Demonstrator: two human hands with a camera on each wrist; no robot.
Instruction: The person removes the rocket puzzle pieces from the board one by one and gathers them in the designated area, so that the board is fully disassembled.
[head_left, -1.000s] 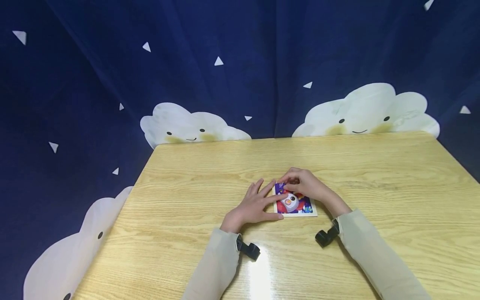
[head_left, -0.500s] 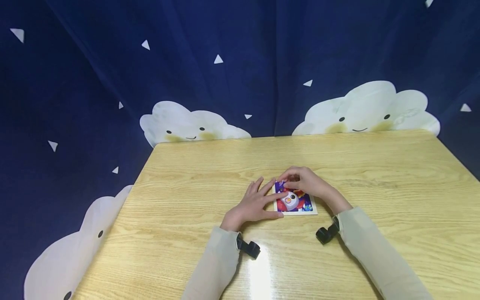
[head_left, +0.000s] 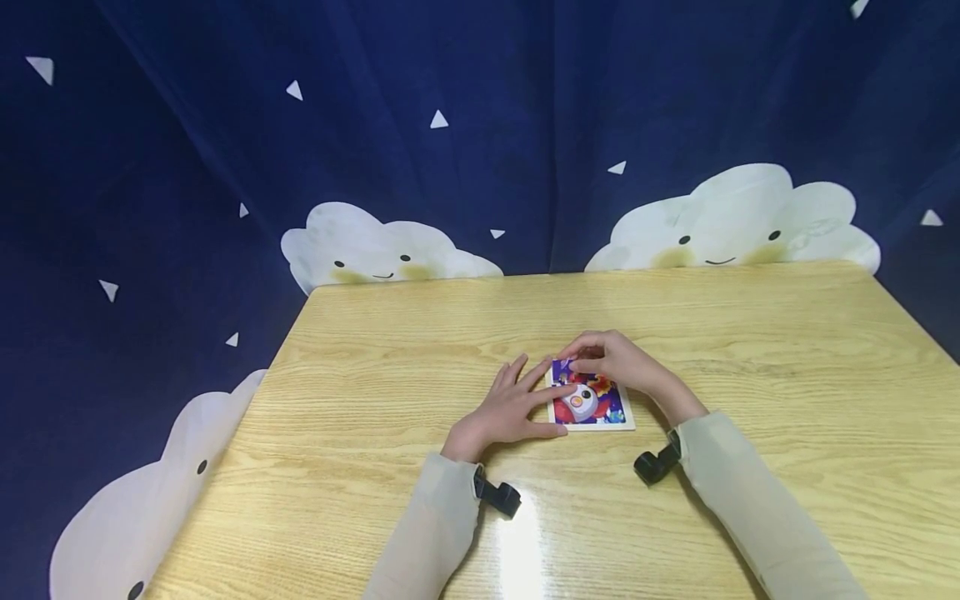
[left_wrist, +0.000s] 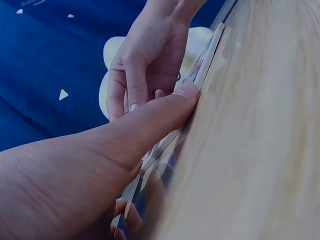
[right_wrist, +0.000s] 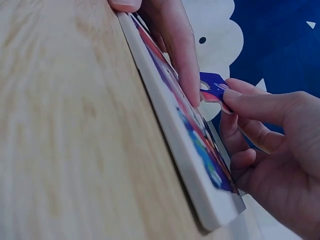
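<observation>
A small square jigsaw puzzle (head_left: 613, 417) with a pale frame and a colourful penguin-like picture lies flat on the table. My left hand (head_left: 507, 415) spreads its fingers over the puzzle's left side; the index finger lies across the picture and the thumb touches the near edge. At the far left corner, my right hand (head_left: 622, 363) works above the board. In the right wrist view it pinches a purple and red puzzle piece (right_wrist: 214, 84) between thumb and index finger, tilted up from the board. The left wrist view shows the frame's edge (left_wrist: 212, 54) under my left thumb.
The puzzle rests on a pale wooden table (head_left: 420, 333). Behind the table hangs a dark blue curtain (head_left: 487, 100) with white triangles and smiling clouds. A black wrist camera (head_left: 498, 497) sits at my left cuff, another black camera (head_left: 654, 467) at my right.
My right hand has shifted very slightly to the right and away from me at the puzzle's far corner. The left hand stays in place on the puzzle.
</observation>
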